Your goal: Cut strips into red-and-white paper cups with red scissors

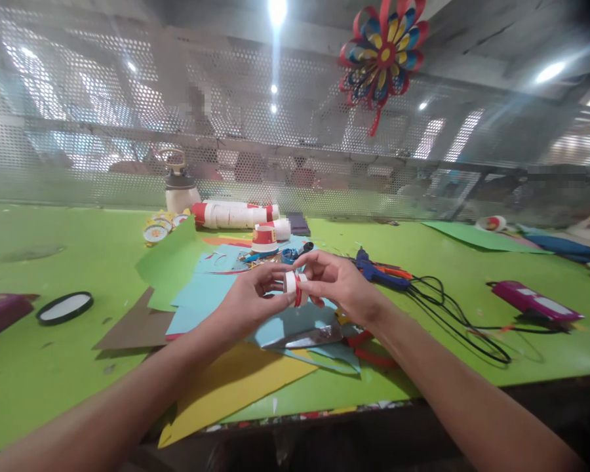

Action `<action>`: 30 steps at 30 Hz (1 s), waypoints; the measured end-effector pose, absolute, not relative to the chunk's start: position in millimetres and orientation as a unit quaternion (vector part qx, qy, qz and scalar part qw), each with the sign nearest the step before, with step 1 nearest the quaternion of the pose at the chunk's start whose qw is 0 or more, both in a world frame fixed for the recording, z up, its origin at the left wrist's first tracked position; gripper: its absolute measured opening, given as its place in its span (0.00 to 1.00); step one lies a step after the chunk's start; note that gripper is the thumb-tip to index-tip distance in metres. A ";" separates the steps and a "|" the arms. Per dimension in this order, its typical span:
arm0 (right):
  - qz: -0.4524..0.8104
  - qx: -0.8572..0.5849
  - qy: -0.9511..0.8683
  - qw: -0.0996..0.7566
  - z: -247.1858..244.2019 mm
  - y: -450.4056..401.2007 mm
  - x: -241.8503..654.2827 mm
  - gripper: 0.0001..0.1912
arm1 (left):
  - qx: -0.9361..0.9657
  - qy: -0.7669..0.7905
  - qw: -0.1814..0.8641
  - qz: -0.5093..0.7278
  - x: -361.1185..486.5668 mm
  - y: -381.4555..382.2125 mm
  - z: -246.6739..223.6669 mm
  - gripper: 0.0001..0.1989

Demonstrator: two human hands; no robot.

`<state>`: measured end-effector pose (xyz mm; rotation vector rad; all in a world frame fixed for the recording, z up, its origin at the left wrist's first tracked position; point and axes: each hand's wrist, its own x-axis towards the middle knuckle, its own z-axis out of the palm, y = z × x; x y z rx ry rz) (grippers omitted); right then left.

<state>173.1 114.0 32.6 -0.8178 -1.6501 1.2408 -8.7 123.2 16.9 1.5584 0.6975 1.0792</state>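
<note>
Between my two hands is a small white paper roll (290,282) with a red strip (297,292) around it. My left hand (255,292) grips the roll from the left, thumb below and fingers behind. My right hand (337,285) pinches its right side, over the red strip. Under the hands lie light blue paper sheets (196,305) and red-handled scissors (319,336), whose blades point left. Just beyond my fingers stand a red and white paper cup (264,238) and a small blue ring-shaped item (289,255).
A blue glue gun (381,272) lies right of my hands, near black cables (452,314) and a magenta power strip (535,301). Yellow paper (236,387) reaches the table's front edge. Stacked cups (236,215) and a jug (181,190) stand behind. A paper flower (386,56) hangs above.
</note>
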 end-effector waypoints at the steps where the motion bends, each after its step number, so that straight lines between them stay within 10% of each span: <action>1: 0.494 -0.338 -0.668 0.443 33.2 113.6 172.5 0.14 | 0.654 0.294 0.528 0.455 -8.4 123.5 16.5 0.21; 30: 0.421 -0.416 -0.683 0.429 33.7 109.4 162.5 0.15 | 0.672 0.286 0.504 0.461 -5.4 126.1 0.8 0.20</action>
